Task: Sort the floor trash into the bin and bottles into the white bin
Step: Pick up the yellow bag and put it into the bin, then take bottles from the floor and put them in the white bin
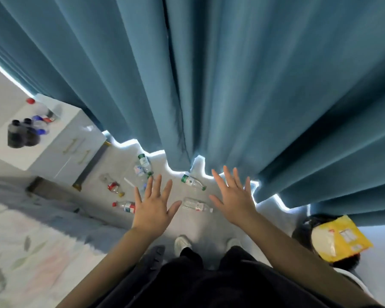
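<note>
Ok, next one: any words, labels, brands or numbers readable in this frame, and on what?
No text is legible anywhere.
Green-label bottle on the floor: label too blurred.
Red-label bottle on the floor: label too blurred.
Yellow packet: print on white panels, too small.
Cabinet bottles: nothing readable.

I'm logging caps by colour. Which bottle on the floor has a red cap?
The bottle lying on its side just beside the left hand, with the red cap at its left end. The others show green or yellow caps.
</note>
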Tool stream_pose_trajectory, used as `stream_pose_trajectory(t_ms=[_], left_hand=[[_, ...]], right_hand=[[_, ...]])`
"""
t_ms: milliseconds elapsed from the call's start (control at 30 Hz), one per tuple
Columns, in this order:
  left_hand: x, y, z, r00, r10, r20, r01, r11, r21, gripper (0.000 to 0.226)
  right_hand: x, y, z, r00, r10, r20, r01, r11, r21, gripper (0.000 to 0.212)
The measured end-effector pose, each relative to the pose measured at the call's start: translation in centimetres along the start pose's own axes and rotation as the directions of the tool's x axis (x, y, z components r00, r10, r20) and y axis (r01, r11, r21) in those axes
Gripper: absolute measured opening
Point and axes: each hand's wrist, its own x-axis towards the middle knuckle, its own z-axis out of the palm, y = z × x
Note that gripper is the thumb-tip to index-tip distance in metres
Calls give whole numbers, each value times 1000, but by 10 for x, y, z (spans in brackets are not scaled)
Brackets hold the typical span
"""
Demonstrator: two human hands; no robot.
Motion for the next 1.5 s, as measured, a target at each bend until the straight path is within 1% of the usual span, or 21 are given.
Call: stream_pose_trajectory(t_ms=[133,233,367,467,567,700,767,833,900,967,1100,1167,1267,1333,1400,1500], left_hand=[[-9,-42,4,994,-107,22,108,993,-39,100],[-11,-63,7,982,-182,50,185,981,-50,106],[-2,-84,4,961,-273,44,276,954,-119,93],[9,-99,-1,937,-348,38,350,925,-145,92],[21,-112,-8,892,-451,30,450,881,-146,92],[37,-128,-19,828,-561,-2,552,815,-175,92],[43,-134,-24,794,-608,10,600,780,-176,87],[46,-137,-27,757,-653,15,646,745,-169,81],[47,-143,-28,718,-696,-10,684,708,-174,85],[48,-153,-29,687,-726,9,718,678,-157,85],[57,-178,-29,644,-763,46,759,631,-160,79],[63,-195,-31,640,-767,50,762,626,-167,79],[78,-227,-35,654,-755,47,752,642,-151,77],[91,-251,-38,662,-748,46,744,647,-167,79],[103,-277,-40,676,-735,45,729,660,-181,81],[118,-326,-42,702,-711,44,706,687,-170,76]], right_hand=[[21,-36,-4,997,-65,30,65,998,-2,68],[43,-50,-8,991,-116,71,118,993,-19,67],[81,-69,-13,979,-176,107,181,983,-42,66],[112,-85,-15,963,-237,132,245,968,-51,65],[146,-104,-19,934,-312,173,327,943,-66,66],[190,-136,-30,875,-434,213,461,882,-94,67],[210,-151,-38,851,-476,221,506,856,-105,67],[223,-162,-44,832,-503,234,538,835,-116,66],[234,-172,-46,813,-531,239,568,814,-123,66],[242,-179,-46,795,-554,246,592,797,-120,65],[259,-189,-42,799,-547,249,582,807,-95,66],[267,-195,-39,812,-529,246,562,822,-87,66],[282,-209,-34,832,-502,237,532,842,-84,67],[293,-225,-31,840,-493,227,520,851,-75,67],[305,-246,-28,846,-488,217,512,856,-75,67],[327,-293,-21,852,-481,207,507,856,-99,67]])
